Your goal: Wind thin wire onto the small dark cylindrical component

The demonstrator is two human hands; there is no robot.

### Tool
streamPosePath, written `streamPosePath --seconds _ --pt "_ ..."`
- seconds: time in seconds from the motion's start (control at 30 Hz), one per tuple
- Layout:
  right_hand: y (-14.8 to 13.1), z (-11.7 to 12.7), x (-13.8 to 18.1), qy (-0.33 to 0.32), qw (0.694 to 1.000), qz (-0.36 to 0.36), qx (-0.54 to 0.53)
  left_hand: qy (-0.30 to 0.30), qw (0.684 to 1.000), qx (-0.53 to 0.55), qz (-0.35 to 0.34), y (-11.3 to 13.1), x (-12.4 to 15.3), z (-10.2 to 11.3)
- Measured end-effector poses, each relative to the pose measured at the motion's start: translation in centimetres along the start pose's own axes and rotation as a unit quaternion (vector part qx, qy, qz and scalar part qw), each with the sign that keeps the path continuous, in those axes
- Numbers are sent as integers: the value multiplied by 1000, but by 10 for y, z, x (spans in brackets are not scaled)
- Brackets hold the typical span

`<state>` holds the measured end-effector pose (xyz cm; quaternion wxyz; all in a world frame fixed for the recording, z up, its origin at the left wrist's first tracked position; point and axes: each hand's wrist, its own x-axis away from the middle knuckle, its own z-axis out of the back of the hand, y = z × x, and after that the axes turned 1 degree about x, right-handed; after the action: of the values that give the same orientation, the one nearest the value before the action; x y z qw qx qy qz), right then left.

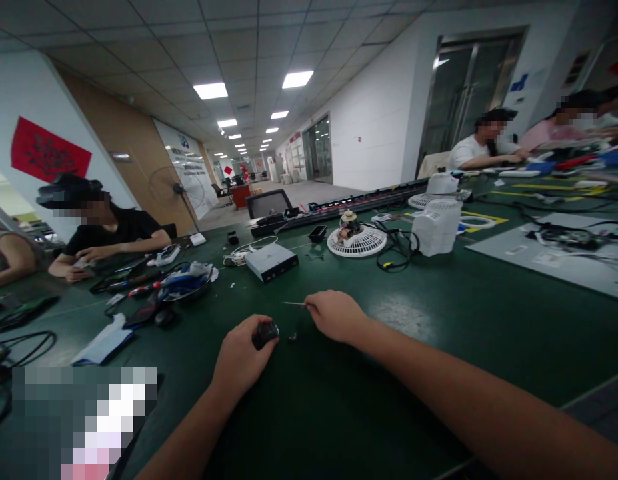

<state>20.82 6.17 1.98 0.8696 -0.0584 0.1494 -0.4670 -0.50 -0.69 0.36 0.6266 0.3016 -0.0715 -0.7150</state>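
Note:
My left hand (243, 357) is closed round a small dark cylindrical part (265, 335), which has a shiny, glassy-looking end facing right. In my right hand (336, 315) a thin metal rod (293, 304) is pinched between thumb and fingers, its tip pointing left above the green table. Whether the rod is a screwdriver or tweezers I cannot make out. On the table between the two hands lies a tiny shiny piece (292, 337), touched by neither.
Beyond my hands stand a silver disc drive (272, 261), a small black box (317, 234), a white fan guard (357, 241) bearing a motor, and a white housing (437, 227). Tools and a blue cloth (189, 280) lie left. A grey panel (563, 253) is at right. Several people sit around the table.

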Motion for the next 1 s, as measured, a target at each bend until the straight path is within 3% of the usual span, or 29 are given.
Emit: streamPosePath --seconds 0.13,0.3,0.53,0.7,0.83,1.0 --pt "-7 -11 -4 -28 991 1 -131 7 1000 -5 15 -2 -1 0" --pt "-12 -22 -3 -88 980 -4 -177 2 999 -5 35 -4 -2 -1" --pt "-6 -18 -4 -14 958 5 -287 -31 997 63 9 -2 -2 -2" --pt "-14 -19 -2 -15 929 29 -368 -49 991 117 -37 6 3 -3" --pt "-15 -22 -1 -3 929 38 -368 -44 992 115 -35 7 5 -2" --pt "-10 -25 -5 -96 897 -31 -430 -44 987 153 -25 8 5 -2"
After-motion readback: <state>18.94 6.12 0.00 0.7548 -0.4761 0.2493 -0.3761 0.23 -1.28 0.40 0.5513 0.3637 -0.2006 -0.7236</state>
